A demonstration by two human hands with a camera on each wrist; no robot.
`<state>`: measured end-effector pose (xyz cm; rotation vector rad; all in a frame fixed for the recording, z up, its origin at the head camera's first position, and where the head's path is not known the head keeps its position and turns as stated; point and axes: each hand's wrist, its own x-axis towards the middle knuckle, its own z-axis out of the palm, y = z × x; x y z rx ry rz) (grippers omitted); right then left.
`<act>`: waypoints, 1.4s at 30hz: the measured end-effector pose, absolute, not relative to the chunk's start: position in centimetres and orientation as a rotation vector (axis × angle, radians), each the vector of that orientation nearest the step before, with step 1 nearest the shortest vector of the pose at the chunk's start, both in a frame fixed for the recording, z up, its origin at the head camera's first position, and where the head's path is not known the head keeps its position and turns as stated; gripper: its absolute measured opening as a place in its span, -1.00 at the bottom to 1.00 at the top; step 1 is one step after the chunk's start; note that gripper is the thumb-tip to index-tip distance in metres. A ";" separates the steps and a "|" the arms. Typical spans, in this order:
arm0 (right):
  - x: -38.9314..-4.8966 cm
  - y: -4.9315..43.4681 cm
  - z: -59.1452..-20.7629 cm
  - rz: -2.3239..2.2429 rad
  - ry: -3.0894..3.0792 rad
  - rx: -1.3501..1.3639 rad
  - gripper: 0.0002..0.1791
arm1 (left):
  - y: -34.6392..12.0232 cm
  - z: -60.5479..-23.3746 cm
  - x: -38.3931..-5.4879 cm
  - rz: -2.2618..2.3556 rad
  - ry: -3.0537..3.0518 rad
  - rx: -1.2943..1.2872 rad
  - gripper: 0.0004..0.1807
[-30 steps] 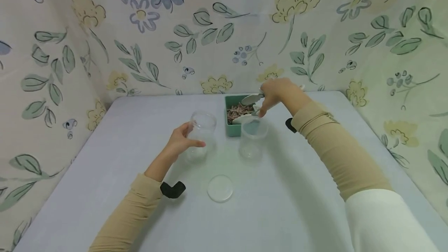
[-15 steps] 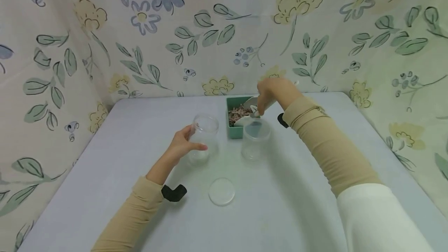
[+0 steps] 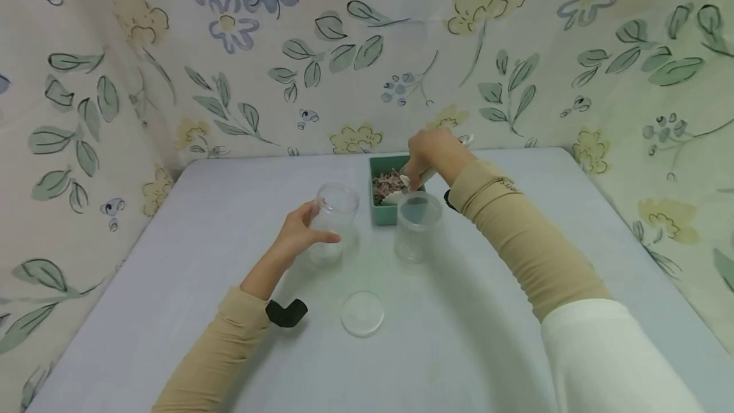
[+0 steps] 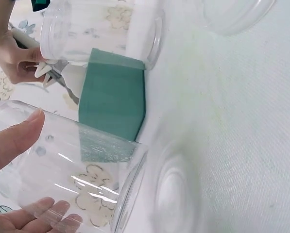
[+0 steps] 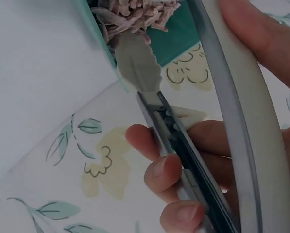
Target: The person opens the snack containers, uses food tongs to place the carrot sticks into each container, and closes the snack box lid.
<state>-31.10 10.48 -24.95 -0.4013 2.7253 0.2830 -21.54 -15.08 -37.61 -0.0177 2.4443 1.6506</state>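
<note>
My left hand (image 3: 301, 231) holds a clear plastic jar (image 4: 72, 160), thumb on one side and fingers around the other. The jar leans in the left wrist view, its base close over the table. My right hand (image 3: 432, 152) grips a pair of tongs (image 5: 242, 121) with metal arms and cream handles, fingers around one arm and thumb on the other. One pale leaf-shaped tip (image 5: 140, 63) reaches into a green box (image 3: 383, 215), against shredded brownish-pink strips (image 5: 135, 17). The other tip is out of sight in the right wrist view.
A second clear jar (image 3: 413, 238) stands upright just in front of the green box, overlapping its corner in the head view. A round clear lid (image 3: 362, 314) lies nearer on the white table (image 3: 459, 362). Floral cloth (image 3: 355, 81) hangs behind and along both sides.
My right hand has moved left over the green box, carrying the tongs deeper among the strips. The left hand and its jar have stayed nearly still.
</note>
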 end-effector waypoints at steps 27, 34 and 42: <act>-33.0 14.5 -26.7 0.061 2.647 -0.605 -0.39 | -16.3 -37.7 -21.3 1.667 2.431 -0.036 -0.07; -32.7 15.6 -29.9 0.166 2.707 -0.758 -0.26 | -16.5 -37.9 -21.3 1.673 2.436 -0.040 -0.06; -32.6 16.4 -31.1 0.058 2.740 -0.810 -0.43 | -16.5 -38.0 -21.6 1.664 2.439 -0.056 -0.06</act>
